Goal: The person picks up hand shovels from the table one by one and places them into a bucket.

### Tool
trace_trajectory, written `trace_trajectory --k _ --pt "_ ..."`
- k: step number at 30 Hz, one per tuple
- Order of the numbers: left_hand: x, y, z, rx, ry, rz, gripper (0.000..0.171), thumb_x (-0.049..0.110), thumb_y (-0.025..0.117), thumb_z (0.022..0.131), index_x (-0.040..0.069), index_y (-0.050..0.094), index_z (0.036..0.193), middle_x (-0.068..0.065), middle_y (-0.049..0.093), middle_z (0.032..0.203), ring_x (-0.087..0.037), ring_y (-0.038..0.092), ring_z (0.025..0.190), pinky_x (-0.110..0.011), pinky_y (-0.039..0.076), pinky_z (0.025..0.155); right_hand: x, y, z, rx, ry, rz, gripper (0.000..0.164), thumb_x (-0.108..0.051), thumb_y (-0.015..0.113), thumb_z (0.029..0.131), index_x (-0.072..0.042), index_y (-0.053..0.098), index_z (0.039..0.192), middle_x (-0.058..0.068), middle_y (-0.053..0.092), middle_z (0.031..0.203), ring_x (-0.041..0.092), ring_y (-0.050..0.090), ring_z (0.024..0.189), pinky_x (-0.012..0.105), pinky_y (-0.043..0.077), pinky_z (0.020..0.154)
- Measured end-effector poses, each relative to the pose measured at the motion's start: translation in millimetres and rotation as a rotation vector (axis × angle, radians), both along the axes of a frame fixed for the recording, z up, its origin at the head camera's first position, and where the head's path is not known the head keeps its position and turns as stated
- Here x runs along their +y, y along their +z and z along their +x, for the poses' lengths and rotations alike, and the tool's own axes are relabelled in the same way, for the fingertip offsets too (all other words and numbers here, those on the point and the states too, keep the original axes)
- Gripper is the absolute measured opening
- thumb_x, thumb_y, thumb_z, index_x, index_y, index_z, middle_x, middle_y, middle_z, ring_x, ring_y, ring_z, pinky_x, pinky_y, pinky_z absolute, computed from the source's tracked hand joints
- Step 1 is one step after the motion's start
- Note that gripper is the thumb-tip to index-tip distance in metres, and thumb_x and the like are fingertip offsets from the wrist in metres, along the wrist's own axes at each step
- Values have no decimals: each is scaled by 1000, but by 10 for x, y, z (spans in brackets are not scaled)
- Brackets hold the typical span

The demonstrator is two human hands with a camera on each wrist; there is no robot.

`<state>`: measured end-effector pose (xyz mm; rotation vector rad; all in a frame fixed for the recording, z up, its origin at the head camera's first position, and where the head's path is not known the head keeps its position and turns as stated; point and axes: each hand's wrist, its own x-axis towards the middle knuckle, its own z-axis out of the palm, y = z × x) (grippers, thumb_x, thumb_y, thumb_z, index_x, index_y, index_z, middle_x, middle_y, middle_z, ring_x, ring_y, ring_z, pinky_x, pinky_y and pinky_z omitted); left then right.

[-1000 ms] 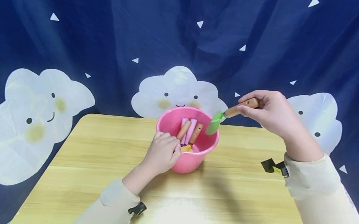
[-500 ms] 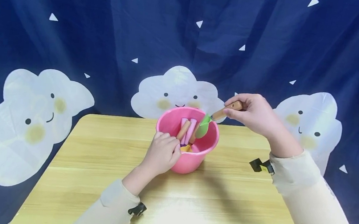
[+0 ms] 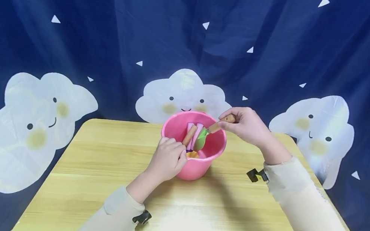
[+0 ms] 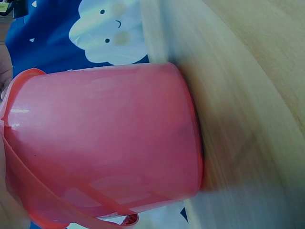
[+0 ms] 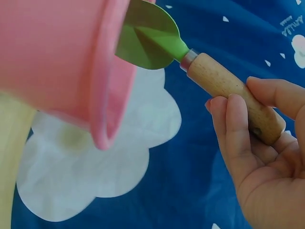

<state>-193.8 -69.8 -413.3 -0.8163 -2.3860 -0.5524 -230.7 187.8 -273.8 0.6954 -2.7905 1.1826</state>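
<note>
A pink bucket point(image 3: 194, 169) stands upright on the table. My left hand point(image 3: 167, 158) grips its near left rim. My right hand point(image 3: 249, 126) pinches the wooden handle of a small trowel point(image 5: 221, 78) between thumb and fingers, above the bucket's right rim. The trowel's green blade point(image 3: 200, 139) points down and left into the bucket's mouth. Inside the bucket lean another wooden handle point(image 3: 189, 135) and two pink handles point(image 3: 198, 132), with a yellow tool part point(image 3: 192, 154) low down. In the left wrist view the bucket's handle point(image 4: 62, 205) hangs along its side.
The wooden table point(image 3: 98, 166) spreads around the bucket, its far edge just behind it. A dark blue curtain point(image 3: 167, 27) with white clouds hangs beyond. Black wrist cameras point(image 3: 142, 217) sit at both sleeves.
My right hand has moved left and down with the trowel, and its green blade has passed from the right rim into the bucket's mouth. My left hand stays at the rim.
</note>
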Motion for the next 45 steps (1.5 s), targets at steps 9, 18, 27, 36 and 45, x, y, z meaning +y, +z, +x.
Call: trace_trajectory --k 9,18,27,36,45 --pt "6 4 3 9 3 -17 29 24 39 94 17 51 69 5 50 65 -16 43 68 -37 35 76 -133 -184 -24 -40 54 -7 15 -14 75 89 -6 74 102 -1 77 87 18 67 84 30 49 75" --pt "6 17 20 2 4 -21 30 25 37 94 15 49 69 4 49 65 -17 42 67 -38 35 77 -227 -320 -57 -41 40 8 14 -14 76 88 -6 74 99 0 75 81 18 64 79 34 52 77" --pt "-4 8 23 4 6 -15 31 25 37 94 15 51 69 4 51 65 -17 43 68 -38 36 77 -283 -419 -104 -42 82 -2 11 -11 76 87 -5 74 96 1 75 81 16 68 84 34 53 81" --pt "-4 1 15 15 4 -9 32 25 36 95 14 50 69 3 52 66 -18 43 68 -39 36 77 -294 -466 -170 -90 90 36 14 -13 75 89 -4 73 100 1 76 83 18 69 86 36 55 82" --pt "2 -13 -3 31 1 -3 31 24 35 95 15 51 69 4 51 65 -17 43 67 -38 35 75 -276 -510 -255 -202 128 50 13 -12 70 92 -3 71 103 2 76 87 27 73 93 38 56 86"
